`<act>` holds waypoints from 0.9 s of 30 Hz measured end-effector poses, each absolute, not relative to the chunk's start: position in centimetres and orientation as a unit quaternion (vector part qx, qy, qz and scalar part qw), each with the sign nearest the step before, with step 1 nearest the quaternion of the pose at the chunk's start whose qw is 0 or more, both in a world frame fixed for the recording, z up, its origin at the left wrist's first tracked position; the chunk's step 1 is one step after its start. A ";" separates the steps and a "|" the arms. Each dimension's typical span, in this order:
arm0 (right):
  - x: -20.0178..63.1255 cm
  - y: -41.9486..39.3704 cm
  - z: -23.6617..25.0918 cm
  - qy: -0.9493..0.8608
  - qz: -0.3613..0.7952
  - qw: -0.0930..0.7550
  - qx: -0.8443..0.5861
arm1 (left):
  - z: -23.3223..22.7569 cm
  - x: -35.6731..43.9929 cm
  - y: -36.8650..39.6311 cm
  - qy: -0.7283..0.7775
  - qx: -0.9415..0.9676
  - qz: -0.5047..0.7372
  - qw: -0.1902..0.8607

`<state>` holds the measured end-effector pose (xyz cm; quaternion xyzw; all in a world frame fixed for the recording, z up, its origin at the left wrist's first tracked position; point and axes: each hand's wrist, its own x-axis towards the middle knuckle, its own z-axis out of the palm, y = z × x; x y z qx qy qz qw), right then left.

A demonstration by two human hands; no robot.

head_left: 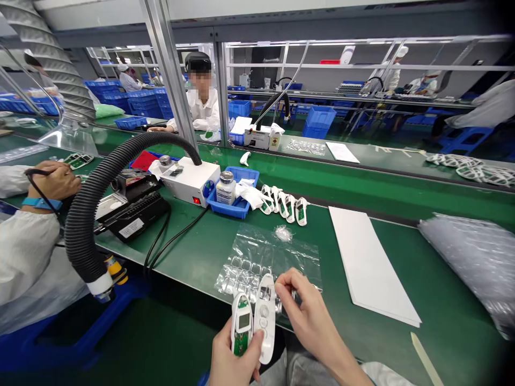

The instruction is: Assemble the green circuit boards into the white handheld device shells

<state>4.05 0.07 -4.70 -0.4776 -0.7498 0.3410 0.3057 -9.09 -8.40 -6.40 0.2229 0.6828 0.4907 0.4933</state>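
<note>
My left hand (237,354) is closed around two parts of a white handheld device. One is a casing half with a green circuit board (241,343) and a small grey display. Beside it stands a long white cover (264,327) with a window and round buttons, pressed by my thumb. My right hand (303,308) has thumb and forefinger pinched together at the cover's upper right edge; what they hold, if anything, is too small to make out. Under and behind the hands lies a clear plastic sheet (277,252) with rows of small clear window pieces.
Several similar device halves (301,211) stand in a row beside a blue tray (228,209) holding a bottle (226,187). White sheets (372,262) and bubble-wrap bags (470,262) lie to the right. A black hose (80,214) arches at left, near a co-worker's hand (54,185).
</note>
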 end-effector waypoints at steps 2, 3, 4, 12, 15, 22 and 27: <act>3.6 -0.4 -4.6 -0.764 0.330 0.293 -0.471 | -6.2 -8.9 -8.5 0.679 0.222 0.495 0.494; 3.5 -0.5 -4.7 -0.768 0.323 0.291 -0.471 | -6.2 -8.8 -8.5 0.678 0.221 0.497 0.494; 3.4 -0.6 -4.8 -0.769 0.316 0.291 -0.473 | -6.1 -8.8 -8.5 0.678 0.220 0.498 0.494; 3.2 -1.0 -5.4 -0.759 0.301 0.306 -0.490 | -6.2 -8.6 -8.6 0.680 0.204 0.494 0.502; 3.3 -1.2 -5.8 -0.751 0.314 0.298 -0.498 | -6.2 -8.6 -8.6 0.681 0.202 0.493 0.503; 3.2 -2.1 -5.8 -0.668 0.429 0.325 -0.514 | -6.3 -8.8 -9.0 0.677 0.212 0.493 0.504; 2.0 -2.6 -5.5 -0.623 0.479 0.356 -0.506 | -6.6 -9.8 -9.7 0.688 0.254 0.504 0.457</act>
